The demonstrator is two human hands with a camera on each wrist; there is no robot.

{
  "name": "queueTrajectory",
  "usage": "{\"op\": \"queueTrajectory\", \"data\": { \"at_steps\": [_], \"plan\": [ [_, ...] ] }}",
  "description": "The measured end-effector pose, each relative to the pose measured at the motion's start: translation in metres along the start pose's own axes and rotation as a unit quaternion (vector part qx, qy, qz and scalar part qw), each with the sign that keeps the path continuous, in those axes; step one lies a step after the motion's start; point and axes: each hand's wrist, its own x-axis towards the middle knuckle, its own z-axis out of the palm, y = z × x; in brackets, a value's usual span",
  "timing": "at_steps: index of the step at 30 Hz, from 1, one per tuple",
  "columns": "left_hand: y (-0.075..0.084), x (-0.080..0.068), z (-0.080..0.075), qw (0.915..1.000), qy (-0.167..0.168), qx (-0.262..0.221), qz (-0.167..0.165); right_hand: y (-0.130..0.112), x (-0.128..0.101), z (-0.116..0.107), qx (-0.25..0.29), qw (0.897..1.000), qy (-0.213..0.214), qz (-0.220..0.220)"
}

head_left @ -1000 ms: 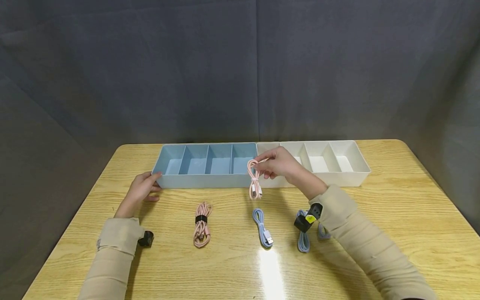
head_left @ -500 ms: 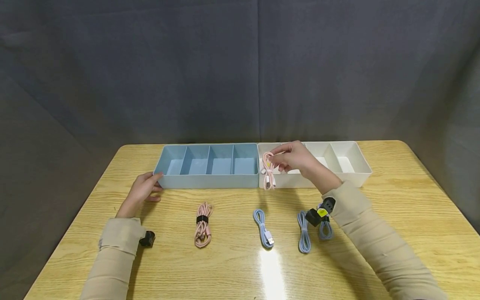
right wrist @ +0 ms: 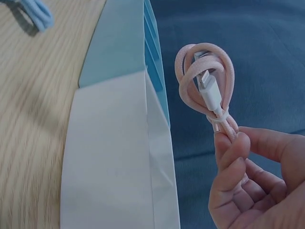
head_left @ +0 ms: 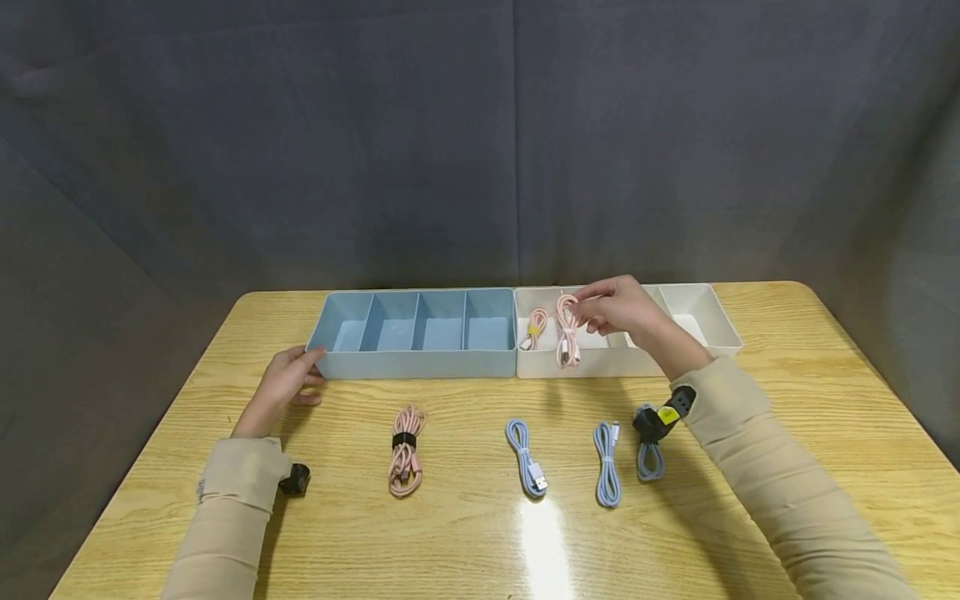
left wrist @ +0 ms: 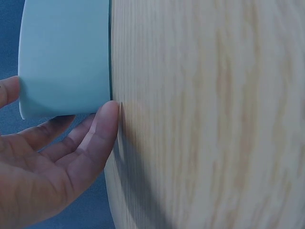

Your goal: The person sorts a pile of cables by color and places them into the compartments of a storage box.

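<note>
My right hand (head_left: pixel 613 310) pinches a coiled pink USB cable (head_left: pixel 567 337) and holds it above the second compartment from the left of the white divided box (head_left: pixel 570 364). In the right wrist view the cable's white plugs and pale tie stand above my fingertips. A smaller pink cable (head_left: pixel 535 325) with a yellow tie lies in that box's leftmost compartment. My left hand (head_left: pixel 283 379) grips the left end of the blue divided box (head_left: pixel 420 364). Its thumb is on the rim and its fingers (left wrist: pixel 107 121) curl at the end wall, as the left wrist view shows.
On the wooden table (head_left: pixel 465 550) lie a pink cable with a black strap (head_left: pixel 406 454), a blue cable (head_left: pixel 525 458), another blue cable (head_left: pixel 607 467) and a third blue one (head_left: pixel 651 462) partly behind my right wrist camera. A dark curtain (head_left: pixel 360 150) hangs behind.
My right hand has moved right with the pink cable, from the join of the boxes to above the white box's second compartment. The small pink cable has come into view. My left hand stays put.
</note>
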Motion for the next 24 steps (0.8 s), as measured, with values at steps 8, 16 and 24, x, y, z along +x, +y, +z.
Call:
{"op": "queueTrajectory", "data": {
  "at_steps": [8, 16, 24],
  "plan": [
    [-0.002, 0.003, 0.0, 1.0, 0.002, -0.003, 0.004, 0.009, 0.005, -0.017, 0.004, 1.0, 0.003, 0.012],
    [-0.011, 0.009, -0.001, 0.9997, 0.004, -0.02, 0.014, 0.013, 0.011, -0.029, 0.024, 0.999, 0.02, 0.026],
    [-0.004, 0.005, 0.001, 0.9998, 0.01, -0.01, 0.017, 0.017, 0.02, -0.033, 0.021, 0.998, 0.043, 0.038]
  ]
}}
